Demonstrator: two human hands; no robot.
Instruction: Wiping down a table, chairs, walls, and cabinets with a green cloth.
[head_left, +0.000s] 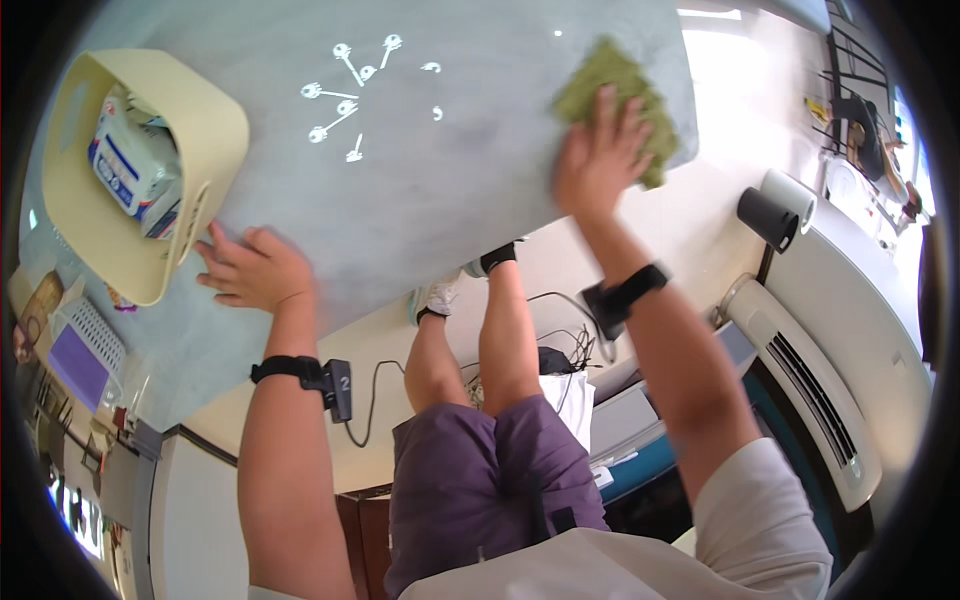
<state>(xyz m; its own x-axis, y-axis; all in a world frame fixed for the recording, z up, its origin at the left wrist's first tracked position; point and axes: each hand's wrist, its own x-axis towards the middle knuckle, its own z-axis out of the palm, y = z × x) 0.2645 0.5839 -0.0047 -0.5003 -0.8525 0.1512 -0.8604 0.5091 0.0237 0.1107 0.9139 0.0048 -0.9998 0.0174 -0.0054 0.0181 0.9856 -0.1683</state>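
Note:
My right hand (604, 161) holds a green cloth (600, 71) flat against the grey tabletop (450, 195), near its right end. The fingers lie spread over the cloth, and the hand is slightly blurred. At the left, my left hand (259, 270) has its fingers apart, with the fingertips at the side of a pale yellow plastic bin (214, 105). Whether they touch the bin is hard to tell. The bin's opening faces left, and a white and blue plastic package (135, 165) shows inside it.
A white perforated basket (94, 330) with a purple panel stands at the far left. Ceiling lights reflect in the tabletop. Cables (581, 349) lie on the floor beyond my legs. A dark cylindrical bin (765, 217) is at the right; another person (874, 139) is farther off.

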